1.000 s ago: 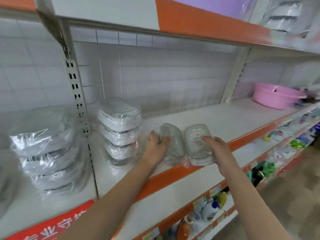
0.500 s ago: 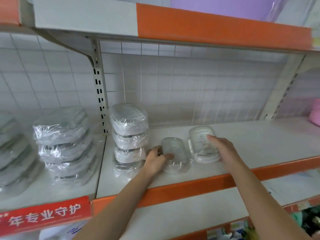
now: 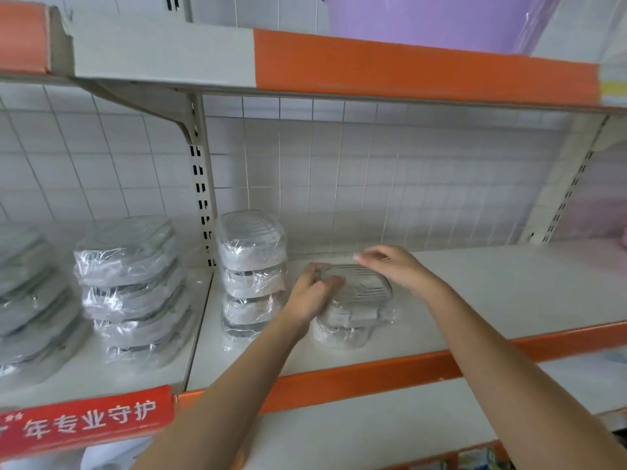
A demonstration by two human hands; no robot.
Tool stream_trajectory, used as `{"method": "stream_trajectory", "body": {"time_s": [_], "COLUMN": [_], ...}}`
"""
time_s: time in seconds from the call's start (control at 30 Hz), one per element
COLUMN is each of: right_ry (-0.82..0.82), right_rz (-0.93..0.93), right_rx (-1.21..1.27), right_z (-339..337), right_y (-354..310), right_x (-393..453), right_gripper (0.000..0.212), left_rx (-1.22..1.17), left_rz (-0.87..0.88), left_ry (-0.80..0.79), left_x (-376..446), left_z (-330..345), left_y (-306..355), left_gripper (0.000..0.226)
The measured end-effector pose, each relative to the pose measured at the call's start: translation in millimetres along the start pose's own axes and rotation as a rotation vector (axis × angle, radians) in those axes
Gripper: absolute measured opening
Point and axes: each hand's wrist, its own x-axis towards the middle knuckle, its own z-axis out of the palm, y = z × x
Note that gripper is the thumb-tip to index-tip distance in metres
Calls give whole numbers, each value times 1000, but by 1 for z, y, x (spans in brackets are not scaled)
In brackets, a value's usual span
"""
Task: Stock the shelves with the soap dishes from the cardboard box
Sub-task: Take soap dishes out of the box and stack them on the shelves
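Note:
Two clear-wrapped soap dishes lie stacked on the white shelf [image 3: 475, 300]; the top soap dish [image 3: 359, 286] sits on the lower soap dish [image 3: 339, 330]. My left hand [image 3: 310, 295] grips the top dish's left end, fingers curled over its rim. With its fingers stretched out to the left, my right hand [image 3: 398, 269] is over the dish's far edge and holds nothing. A taller stack of wrapped soap dishes [image 3: 251, 273] stands just left of my left hand. The cardboard box is out of view.
More wrapped stacks [image 3: 129, 286] fill the shelf bay to the left, past the slotted upright [image 3: 203, 205]. An upper shelf [image 3: 407, 66] hangs overhead with a purple basin [image 3: 424, 18] on it. A red sign [image 3: 81, 418] marks the shelf edge at lower left.
The two dishes lay side by side, one under each hand; now one sits on top of the other. My right hand has let go and lifted, and the view has shifted left.

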Motion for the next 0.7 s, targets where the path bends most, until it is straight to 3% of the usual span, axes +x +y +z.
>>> {"method": "stream_trajectory", "body": {"time_s": [0.07,0.17,0.3,0.37,0.43,0.53,0.6,0.7], "right_ry": [120,198,56,107,179,224,211,164], "right_rz": [60,242,286,240,193,152,177,221], "right_rx": [41,165,347,447,504,389,305,310], "right_z": [0,4,28,38,40,40,42,48], "right_y": [5,16,30,30,20,5,3,7], "right_x": [-5,-24,-41,-36,-27,-10,-2,-3], "right_gripper": [59,65,71,79,68,57,46,52], "left_rx": [-54,72,203,143,82,94,126,202], "left_rz": [-22,-37,-42,-36,-30,-20,-15,-21], "left_ry": [134,223,173,147,141,124,116,112], "left_x": [-4,-14,-27,-32,-34,-35,-38,-40], "left_z": [6,15,20,15,9,3,2,-4], "left_y": [0,-1,-10,-12,-13,-13,-10,-12], "left_gripper": [44,55,43,33,23,18,25,42]}}
